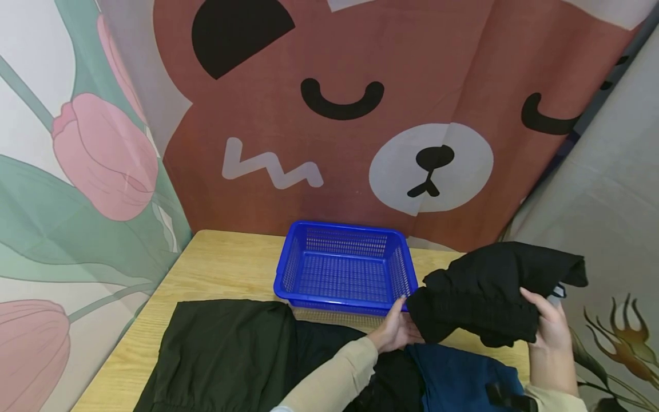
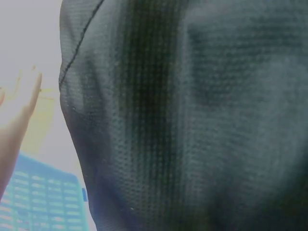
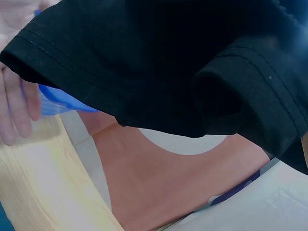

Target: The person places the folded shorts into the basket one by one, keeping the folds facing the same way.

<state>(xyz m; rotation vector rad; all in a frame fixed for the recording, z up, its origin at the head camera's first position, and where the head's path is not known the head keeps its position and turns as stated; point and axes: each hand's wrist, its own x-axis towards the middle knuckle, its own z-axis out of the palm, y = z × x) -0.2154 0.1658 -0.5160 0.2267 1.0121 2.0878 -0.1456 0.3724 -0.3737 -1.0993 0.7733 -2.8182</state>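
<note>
Black shorts (image 1: 479, 294) with stitched hems and a small white tag (image 1: 558, 290) are held up over the right side of the table. My right hand (image 1: 551, 326) grips them at their right end, thumb on the near side and fingers hidden behind the cloth. My left hand (image 1: 395, 331) is at their left edge, with its fingers (image 3: 17, 106) straight in the right wrist view. In the left wrist view dark cloth (image 2: 183, 115) fills most of the picture. Below my hands lie a dark green garment (image 1: 226, 349), a black one (image 1: 391, 377) and a blue one (image 1: 463, 372).
A blue plastic basket (image 1: 345, 274) stands near the back of the wooden table (image 1: 237, 249), with a beige rim (image 1: 329, 316) showing under its front. A curtain with a brown bear (image 1: 412, 74) hangs behind. Patterned cloth hangs at both sides.
</note>
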